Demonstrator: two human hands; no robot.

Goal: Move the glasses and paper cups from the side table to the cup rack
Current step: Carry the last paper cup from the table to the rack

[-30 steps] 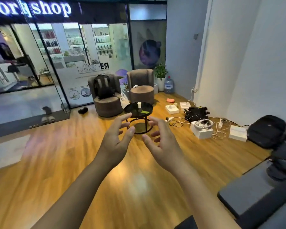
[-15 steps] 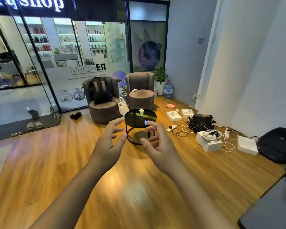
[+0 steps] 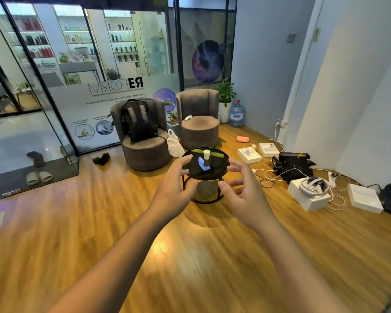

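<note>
While both hands, left hand (image 3: 173, 190) and right hand (image 3: 244, 195), reach out open and empty, the paper cup (image 3: 206, 154) beyond them looks light, crushable; grip its sidewall gently.

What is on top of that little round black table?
One paper cup stands upright on the round black table; the glossy top also shows reflections. The left hand and right hand cover its near edge, hiding anything there.

One head-worn view looks forward and down across the wooden floor (image 3: 99, 245) toward the round black desk (image 3: 215, 171), which stands well ahead near frame centre, armchairs (image 3: 145, 150) and glass wall (image 3: 95, 86) beyond it.
</note>
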